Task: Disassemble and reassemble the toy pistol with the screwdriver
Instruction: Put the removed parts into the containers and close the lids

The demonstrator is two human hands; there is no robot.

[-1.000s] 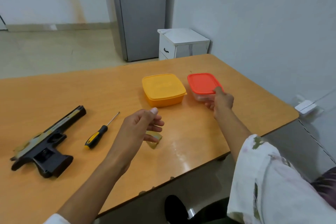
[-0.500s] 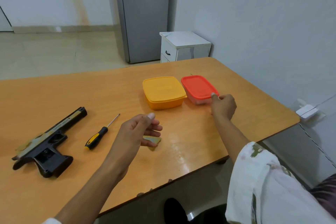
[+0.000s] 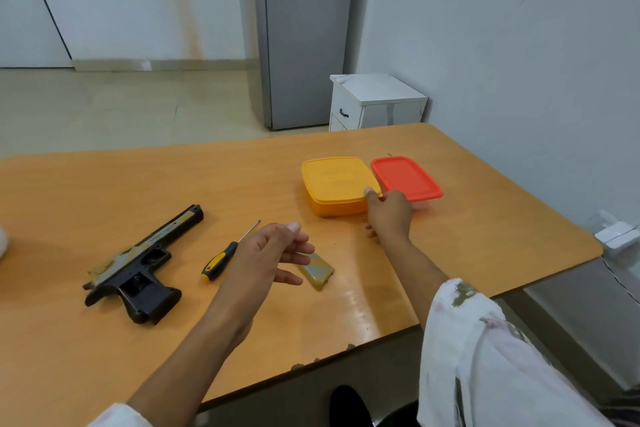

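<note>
Head view shows the toy pistol (image 3: 138, 270) lying untouched on the desk (image 3: 104, 184) at nine o'clock of the left hand (image 3: 266, 256), with the screwdriver (image 3: 221, 258) between them. That hand hovers with its fingers loosely apart and holds nothing, partly over an olive-tan piece (image 3: 317, 270). At its one o'clock the right hand (image 3: 389, 215) has its thumb on the near corner of the yellow box (image 3: 336, 184), just beside the red-lidded box (image 3: 407, 178), though I cannot tell whether the other fingers clamp its wall. If this box is meant for loose parts, push low on the wall and slide it flat toward the pistol.
</note>
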